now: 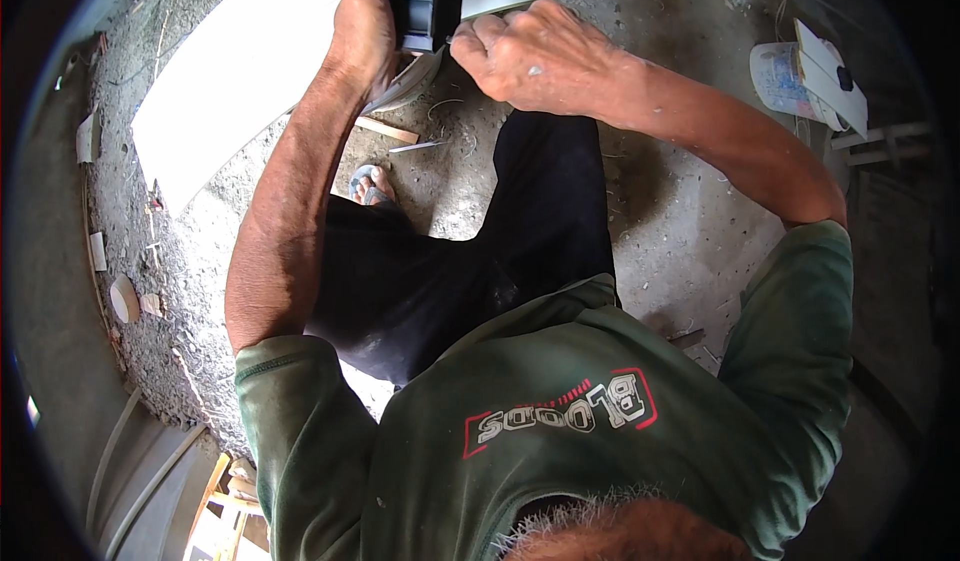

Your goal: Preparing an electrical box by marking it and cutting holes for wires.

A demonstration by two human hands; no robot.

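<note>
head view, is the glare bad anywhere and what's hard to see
Head view: the white sheet is nearly washed out by glare; head view: the bucket at right sits in dimmer light; head view: the black object shows some ridges, and the fisheye rim darkens to black.

A loose, dark green T-shirt (590, 451) is covering the torso, its short left sleeve (300, 391) showing a stitched hem and its right sleeve (800, 301) looking creased. Across the chest, pale block lettering (560, 406) is running between angular red corner marks (652, 396). Black trousers (545, 161) are covering the legs, with faint whitish smudges (368, 343) marking the cloth. A pale grey, open-toed sandal (362, 174) is showing, and a whitish fleck (534, 71) is dotting the right hand (520, 59).
</note>
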